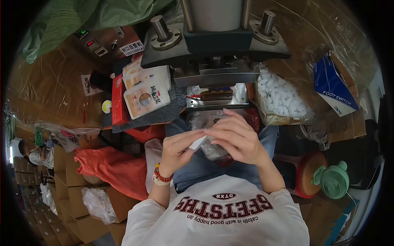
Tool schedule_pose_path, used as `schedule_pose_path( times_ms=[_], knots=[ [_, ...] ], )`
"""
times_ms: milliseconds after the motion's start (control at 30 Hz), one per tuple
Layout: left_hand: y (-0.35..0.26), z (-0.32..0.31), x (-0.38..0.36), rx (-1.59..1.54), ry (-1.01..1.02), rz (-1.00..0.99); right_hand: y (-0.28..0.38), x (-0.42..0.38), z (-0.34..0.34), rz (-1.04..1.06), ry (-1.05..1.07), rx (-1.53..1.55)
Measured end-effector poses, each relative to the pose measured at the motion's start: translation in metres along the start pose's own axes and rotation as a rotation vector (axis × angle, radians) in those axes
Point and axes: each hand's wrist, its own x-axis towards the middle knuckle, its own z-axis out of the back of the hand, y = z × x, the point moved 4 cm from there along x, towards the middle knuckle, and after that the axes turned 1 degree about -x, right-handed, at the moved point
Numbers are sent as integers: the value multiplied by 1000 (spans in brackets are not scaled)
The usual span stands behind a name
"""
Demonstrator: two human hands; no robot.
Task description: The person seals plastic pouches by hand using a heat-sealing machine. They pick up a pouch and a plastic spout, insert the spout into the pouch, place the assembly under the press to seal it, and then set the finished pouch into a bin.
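Observation:
My left hand [179, 148] is closed on a small white flat piece [198, 142], seen almost edge-on below the fingers. Fingertips of my right hand [237, 137] meet the left ones over the same piece, with the fingers curled and the thumb tucked in beneath. Most of the piece is hidden by the hands. Both hands are above my lap, over a clear plastic bag [211, 151]. Straight ahead is a press machine [217, 78] with a metal jaw. To its left, printed white pouches [147, 98] lie piled by a red box [119, 100].
An open carton of small white plastic parts [283, 96] stands right of the press. Beyond it is a blue foot switch box [334, 84]. A green fan [333, 180] and a red round stool [310, 174] are at lower right. A control box [102, 43] sits upper left.

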Motion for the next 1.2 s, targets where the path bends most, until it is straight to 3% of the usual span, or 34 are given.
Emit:
schedule_pose_path(
  times_ms=[33, 100, 133, 167, 233, 333, 433, 567, 667, 700, 767, 800, 833, 900, 1033, 1067, 1100, 1167, 1200],
  knots=[
    [4, -8, -1, -4, 3, -3, -5, 0, 3, -100, -29, -6],
    [32, -37, -6, -247, 231, 471, -12, -2, 6, -199, -58, -14],
    [50, -56, -7, -392, 214, 643, -21, -7, 12, -334, -161, -72],
    [61, -69, -5, -390, 210, 637, -29, -11, 21, -465, -266, -130],
    [78, -86, 2, -973, -17, 907, -38, -19, 48, -537, -324, -203],
    [95, -86, 25, -1067, -51, 956, -60, -32, 76, -615, -360, -353],
    [117, -96, 35, -1130, -34, 968, -111, -57, 67, -697, -272, -874],
    [116, -100, 36, -1131, -68, 993, -146, -82, 55, -784, -93, -829],
    [115, -72, 38, -782, 182, 1006, -142, -78, 59, -707, -81, -841],
    [120, -53, 37, -600, 54, 891, -140, -76, 59, -689, -82, -828],
    [131, 1, 29, 234, -277, 557, -134, -81, 66, -786, -282, -724],
    [130, 18, 22, 723, -255, 442, -132, -87, 68, -827, -403, -556],
    [136, 29, 6, 726, -253, 444, -127, -85, 67, -829, -401, -552],
    [139, 24, -27, 888, 87, 347, -119, -83, 61, -876, -718, 262],
    [114, 23, -49, 662, 83, 330, -81, -53, 49, -682, -680, 599],
    [106, 25, -46, 635, 5, 287, -69, -42, 42, -627, -655, 686],
    [96, 24, -43, 624, 11, 287, -60, -33, 37, -574, -560, 707],
    [90, 24, -39, 217, -79, 556, -42, -22, 18, -556, -437, 791],
    [83, 19, -36, 207, -69, 551, -36, -17, 8, -569, -361, 734]
  ],
)
